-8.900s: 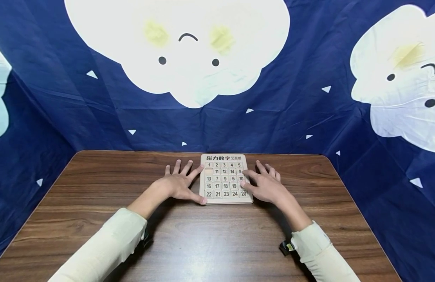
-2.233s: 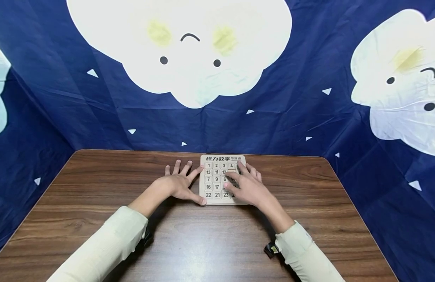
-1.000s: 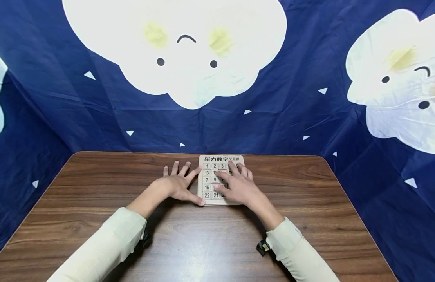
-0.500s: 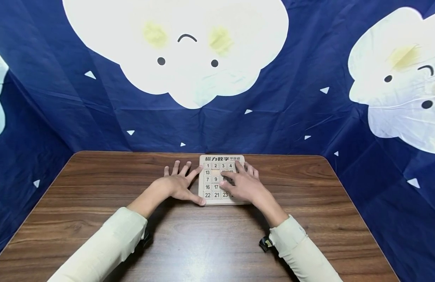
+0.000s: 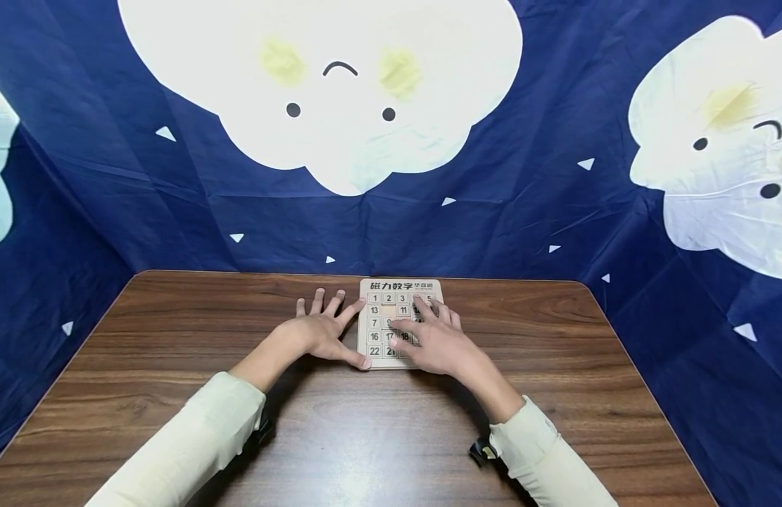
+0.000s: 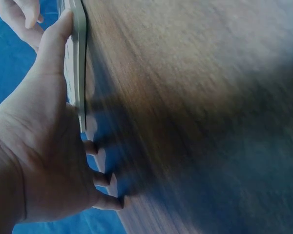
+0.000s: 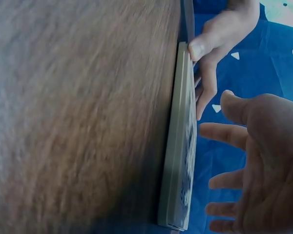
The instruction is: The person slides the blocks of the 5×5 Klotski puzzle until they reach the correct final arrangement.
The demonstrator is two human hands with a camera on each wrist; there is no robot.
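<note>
A pale sliding number puzzle (image 5: pixel 393 286) lies on the table, its square bare slot in the second row between the 13 tile (image 5: pixel 374 310) and the 11 tile (image 5: pixel 403 310). My left hand (image 5: pixel 317 331) is spread at its left side, thumb on the near corner and index fingertip at the upper edge. Over the board's right part reaches my right hand (image 5: pixel 438 343), index fingertip on the 9 tile just below the slot, thumb by the 17 tile. It hides several right-hand tiles. In the right wrist view, its fingers (image 7: pixel 224 134) extend toward the board's face.
The brown wooden table (image 5: pixel 340 436) spreads around the puzzle. Blue cloth (image 5: pixel 289 218) with white clouds hangs behind and at both sides. A dark wrist camera (image 5: pixel 483 451) sits under the right cuff.
The slot went from the second row's left end to its second place. The 13 tile moved up and the 11 tile right. My right index finger shifted from 11 to 9; the left hand stayed.
</note>
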